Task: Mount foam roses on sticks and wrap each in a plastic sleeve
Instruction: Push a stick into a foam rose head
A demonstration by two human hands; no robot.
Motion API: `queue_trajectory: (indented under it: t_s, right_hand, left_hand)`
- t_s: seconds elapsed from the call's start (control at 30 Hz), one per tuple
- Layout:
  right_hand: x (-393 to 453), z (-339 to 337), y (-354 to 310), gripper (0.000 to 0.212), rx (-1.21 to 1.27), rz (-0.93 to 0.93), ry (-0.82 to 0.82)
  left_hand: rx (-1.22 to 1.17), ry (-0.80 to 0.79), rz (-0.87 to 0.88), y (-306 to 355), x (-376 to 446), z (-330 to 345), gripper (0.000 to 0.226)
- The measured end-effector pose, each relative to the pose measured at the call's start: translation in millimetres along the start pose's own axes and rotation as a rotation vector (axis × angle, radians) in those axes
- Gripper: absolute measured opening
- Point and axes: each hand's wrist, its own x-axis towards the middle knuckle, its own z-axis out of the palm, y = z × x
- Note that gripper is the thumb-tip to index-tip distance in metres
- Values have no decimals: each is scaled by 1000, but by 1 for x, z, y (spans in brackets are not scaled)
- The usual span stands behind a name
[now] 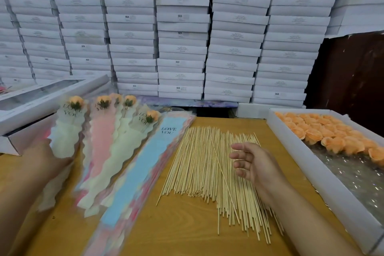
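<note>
The right hand (254,164) is held palm-left above the spread pile of thin pale wooden sticks (207,164), its fingers loosely curled and slightly apart; the grip is wide and nothing is held in it, though whether the fingertips touch the sticks cannot be told. The left hand (44,159) is stretched forward at the left edge of the wooden desk (187,233), and its grip is closed on the lower part of a wrapped orange foam rose in a cream scalloped plastic sleeve printed "LOVE YOU" (67,129), which is blurred. Beside it, further wrapped roses in cream and pink sleeves (113,129) are fanned out, their orange heads pointing away from the person. Just to their right a stack of flat empty sleeves topped by a light blue one (145,164) is laid diagonally, touching the left side of the stick pile. At the right of the desk, a shallow white tray (324,178) is seen, with rows of loose orange foam rose heads (324,131) filling its far part. Behind the desk, stacked flat white boxes (182,33) are piled high as a wall.
</note>
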Motion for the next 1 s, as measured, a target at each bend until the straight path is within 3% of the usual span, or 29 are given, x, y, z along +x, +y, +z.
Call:
queue_trajectory:
  t_s: [0.13,0.27,0.57,0.8,1.0]
  right_hand:
    - [0,-1,-1,27,0,-5,1]
    - [-1,0,-1,26,-7,-3,6]
    - [-2,0,-2,24,-21,-9,17]
    - [-1,-1,-2,25,-2,-18,22]
    - [1,-1,-2,24,-10,-16,29]
  left_hand:
    - [86,9,0,27,-19,-5,59]
    - [95,74,212,70,-40,-5,54]
    - [-149,-300,773,171,-159,40,38]
    - [143,-565,1026,168,-237,97,56]
    - [213,-621,1152,154,-239,106,56]
